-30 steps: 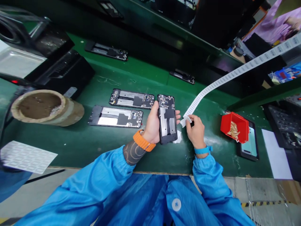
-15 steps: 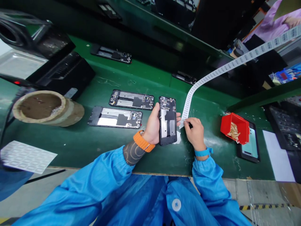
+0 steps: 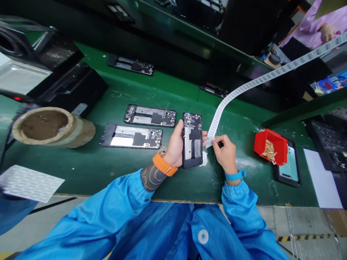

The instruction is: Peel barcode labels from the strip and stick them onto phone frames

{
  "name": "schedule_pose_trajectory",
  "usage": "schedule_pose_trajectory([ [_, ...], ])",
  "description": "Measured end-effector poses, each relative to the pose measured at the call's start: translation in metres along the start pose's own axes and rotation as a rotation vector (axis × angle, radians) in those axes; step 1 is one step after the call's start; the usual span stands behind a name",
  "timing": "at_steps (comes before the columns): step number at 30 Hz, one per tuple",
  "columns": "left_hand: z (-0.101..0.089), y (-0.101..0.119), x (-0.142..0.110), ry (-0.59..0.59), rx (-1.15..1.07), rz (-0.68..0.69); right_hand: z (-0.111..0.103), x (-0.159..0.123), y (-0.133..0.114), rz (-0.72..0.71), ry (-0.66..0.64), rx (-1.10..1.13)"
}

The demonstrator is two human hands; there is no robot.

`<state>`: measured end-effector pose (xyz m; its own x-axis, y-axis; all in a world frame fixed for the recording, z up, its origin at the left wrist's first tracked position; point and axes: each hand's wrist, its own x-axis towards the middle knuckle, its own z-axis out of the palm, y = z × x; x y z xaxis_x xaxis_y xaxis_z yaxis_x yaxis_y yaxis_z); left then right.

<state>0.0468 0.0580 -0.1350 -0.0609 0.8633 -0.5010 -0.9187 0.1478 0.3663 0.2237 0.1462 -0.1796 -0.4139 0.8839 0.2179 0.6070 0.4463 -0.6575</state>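
My left hand (image 3: 175,148) holds an opened phone frame (image 3: 193,141) upright, its metal inside and circuit parts facing me. Fingertips of that hand stick out past the frame's right edge, by the end of a long strip of printed labels (image 3: 217,121). My right hand (image 3: 225,151) pinches the lower end of this label strip between thumb and forefinger. A small white scrap (image 3: 204,159) lies beneath, partly behind the frame. Left of my left hand, two more phone frames (image 3: 149,116) lie flat, the nearer frame (image 3: 131,136) slightly lower.
A cardboard tube (image 3: 84,131) and a black machine (image 3: 73,86) stand at left, above a printed sheet (image 3: 31,183). On the right, a red bin (image 3: 283,148) of small tan pieces rests against a phone-like device (image 3: 291,166). A person in a pink sleeve (image 3: 306,30) is beyond.
The view has shifted slightly. My right hand stays at the strip's end, with the pinched end shifted a little. The frame remains in my left hand. The pink-sleeved person's hand has moved.
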Motion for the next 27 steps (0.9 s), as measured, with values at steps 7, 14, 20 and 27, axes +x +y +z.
schedule_pose_trajectory([
  [7,0.002,0.002,-0.003,0.006,0.014,-0.003,0.000,-0.003,-0.010,-0.038,0.091,0.140],
  [14,0.004,0.004,-0.005,0.015,0.014,-0.066,-0.001,-0.005,-0.014,-0.024,0.089,0.223],
  [20,0.005,0.004,-0.004,0.022,0.005,-0.061,-0.001,-0.007,-0.012,0.036,0.053,0.264],
  [27,0.006,0.004,-0.005,0.029,0.028,-0.066,-0.002,-0.006,-0.013,0.009,0.025,0.307],
])
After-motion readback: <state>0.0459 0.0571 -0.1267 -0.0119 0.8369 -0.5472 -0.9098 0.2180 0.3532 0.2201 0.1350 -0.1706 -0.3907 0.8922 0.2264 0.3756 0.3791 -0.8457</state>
